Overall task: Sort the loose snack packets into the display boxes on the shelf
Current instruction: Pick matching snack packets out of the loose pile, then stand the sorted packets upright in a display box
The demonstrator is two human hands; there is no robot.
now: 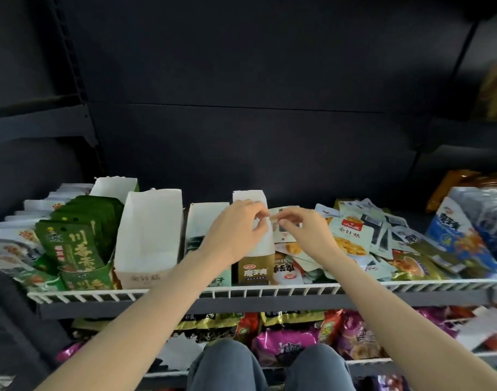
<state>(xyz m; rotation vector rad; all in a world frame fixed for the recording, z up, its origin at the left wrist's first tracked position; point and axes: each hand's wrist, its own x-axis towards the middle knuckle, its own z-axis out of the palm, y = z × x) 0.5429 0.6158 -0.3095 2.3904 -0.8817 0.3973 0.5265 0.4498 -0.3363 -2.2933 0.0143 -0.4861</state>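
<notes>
Shelf rail (270, 290): the near edge, crossed by both forearms.
Gold box (254, 266): stood at the near edge, mid-shelf, its white flap raised.
Left hand (236, 230): curled, pinching the flap's upper edge.
Right hand (303, 230): pinching a pale packet (284, 227), held upright just right of the flap.
Loose packets (363, 235): heaped toward the right end.
Relation: the box opening is judged to lie left of the packet.
</notes>
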